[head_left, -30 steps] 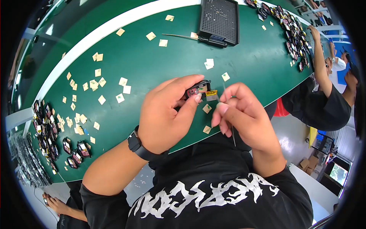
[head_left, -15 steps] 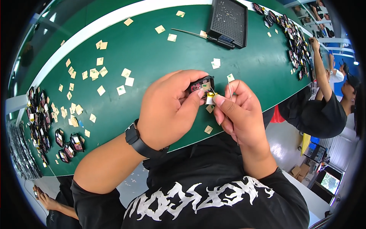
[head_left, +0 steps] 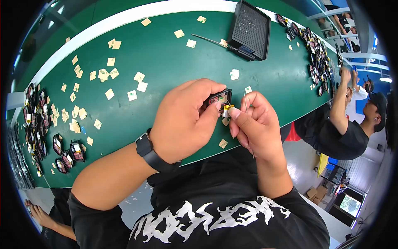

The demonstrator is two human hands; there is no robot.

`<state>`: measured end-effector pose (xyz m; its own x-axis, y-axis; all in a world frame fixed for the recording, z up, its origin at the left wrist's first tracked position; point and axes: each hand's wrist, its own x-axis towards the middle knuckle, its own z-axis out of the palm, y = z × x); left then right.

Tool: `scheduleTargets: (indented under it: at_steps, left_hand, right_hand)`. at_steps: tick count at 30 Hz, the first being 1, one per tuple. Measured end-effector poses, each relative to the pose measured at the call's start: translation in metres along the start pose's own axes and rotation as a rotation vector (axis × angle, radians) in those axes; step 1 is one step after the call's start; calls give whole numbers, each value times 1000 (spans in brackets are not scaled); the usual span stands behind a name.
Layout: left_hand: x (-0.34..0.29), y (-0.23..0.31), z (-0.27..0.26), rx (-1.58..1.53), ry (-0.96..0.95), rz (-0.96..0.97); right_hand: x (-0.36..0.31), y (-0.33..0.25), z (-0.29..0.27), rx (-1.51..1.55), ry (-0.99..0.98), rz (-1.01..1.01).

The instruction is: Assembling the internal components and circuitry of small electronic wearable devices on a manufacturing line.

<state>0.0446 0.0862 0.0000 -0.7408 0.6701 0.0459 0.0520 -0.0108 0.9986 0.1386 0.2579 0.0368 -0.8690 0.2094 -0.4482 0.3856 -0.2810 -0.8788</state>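
My left hand is closed around a small black plastic housing, its open side up, with a reddish circuit board inside. The thumb presses at its near edge. At the right rim of the housing, my right hand pinches a small silver battery pack with yellow tape between thumb and forefinger. A thin metal tool also runs through the right hand, its ends showing above and below the fingers. Its kind cannot be made out. Part of the housing is hidden by my left fingers.
Square paper backings lie scattered over the green table. A black tray and a screwdriver lie at the back. Black housings pile up at the left and right. A co-worker stands on the right.
My view has shifted slightly. Both hands keep their grips, with the battery pack still at the housing's edge. The co-worker's arm on the right has moved.
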Motion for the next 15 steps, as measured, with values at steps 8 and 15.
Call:
scheduleTargets:
  at_steps: [8, 15]
  left_hand:
    - [1, 2, -1, -87, -32, -127]
    - [4, 9, -1, -147, -70, -214]
  right_hand:
    - [-1, 9, -12, -254, -33, -190]
    - [-4, 13, -20, -268, -34, -480]
